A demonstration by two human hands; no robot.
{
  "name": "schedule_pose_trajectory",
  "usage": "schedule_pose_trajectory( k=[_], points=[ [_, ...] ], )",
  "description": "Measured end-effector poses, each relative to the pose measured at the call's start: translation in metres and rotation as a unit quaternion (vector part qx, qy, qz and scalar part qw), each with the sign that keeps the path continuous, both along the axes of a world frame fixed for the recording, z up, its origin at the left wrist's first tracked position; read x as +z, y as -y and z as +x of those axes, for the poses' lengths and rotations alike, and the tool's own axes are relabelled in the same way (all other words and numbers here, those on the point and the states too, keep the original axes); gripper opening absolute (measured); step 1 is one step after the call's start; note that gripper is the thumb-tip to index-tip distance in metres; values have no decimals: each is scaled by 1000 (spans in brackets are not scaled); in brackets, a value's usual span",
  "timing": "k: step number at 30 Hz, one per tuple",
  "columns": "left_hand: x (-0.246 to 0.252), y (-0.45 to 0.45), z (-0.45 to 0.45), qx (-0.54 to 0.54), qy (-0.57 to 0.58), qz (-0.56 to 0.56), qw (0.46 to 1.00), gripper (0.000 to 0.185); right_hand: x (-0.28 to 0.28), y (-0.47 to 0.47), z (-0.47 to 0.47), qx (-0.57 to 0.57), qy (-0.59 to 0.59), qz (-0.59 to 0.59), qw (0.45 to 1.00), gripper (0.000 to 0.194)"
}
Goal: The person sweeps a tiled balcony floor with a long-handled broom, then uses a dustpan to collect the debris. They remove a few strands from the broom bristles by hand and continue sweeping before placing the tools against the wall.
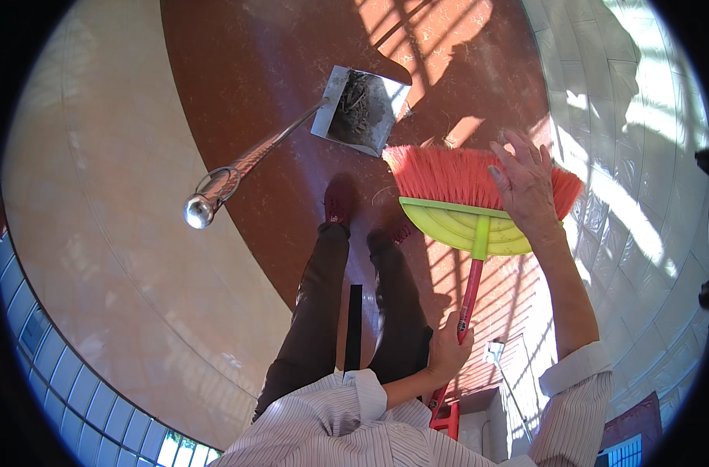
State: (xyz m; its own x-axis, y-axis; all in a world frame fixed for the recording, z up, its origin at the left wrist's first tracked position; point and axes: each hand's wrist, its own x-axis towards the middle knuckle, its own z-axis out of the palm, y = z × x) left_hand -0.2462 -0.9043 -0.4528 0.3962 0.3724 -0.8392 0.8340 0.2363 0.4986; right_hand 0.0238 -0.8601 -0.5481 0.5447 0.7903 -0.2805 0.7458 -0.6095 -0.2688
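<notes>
A broom with red-orange bristles and a yellow-green plastic head is raised in front of me, bristles pointing away. My left hand is wrapped around its red handle. Over the right part of the bristles is my right hand, its fingers apart and the thumb across the strands; how firmly it touches them I cannot tell. Left of the bristles a metal dustpan stands on the floor, with dark debris inside. Its long metal handle rises towards the left, ending in a rounded tip.
Reddish-brown flooring lies between a pale wall on the left and a light tiled wall on the right. My shoes are below the dustpan. Behind my right side are a long-handled tool and a red plastic object. Loose debris lies beside the dustpan.
</notes>
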Motion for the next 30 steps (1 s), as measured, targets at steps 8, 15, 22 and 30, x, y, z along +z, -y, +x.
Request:
schedule_pose_trajectory(
  k=[8, 15, 22, 30],
  points=[
    [-4, 2, -12, 5, -22, 0, 1000, 31, 5, 37, 83, -185, -108, -238, 948, 54],
    [-10, 8, -17, -21, -23, 6, 999, 36, -21, -53, -4, -138, -497, 179, 838, 36],
    [-19, -1, -15, -31, -37, 22, 999, 32, -4, -21, -61, -345, -465, 288, 763, 26],
    [-15, 10, -22, -55, -34, -5, 998, 38, -52, 12, -38, -178, -173, 177, 952, 30]
  ],
)
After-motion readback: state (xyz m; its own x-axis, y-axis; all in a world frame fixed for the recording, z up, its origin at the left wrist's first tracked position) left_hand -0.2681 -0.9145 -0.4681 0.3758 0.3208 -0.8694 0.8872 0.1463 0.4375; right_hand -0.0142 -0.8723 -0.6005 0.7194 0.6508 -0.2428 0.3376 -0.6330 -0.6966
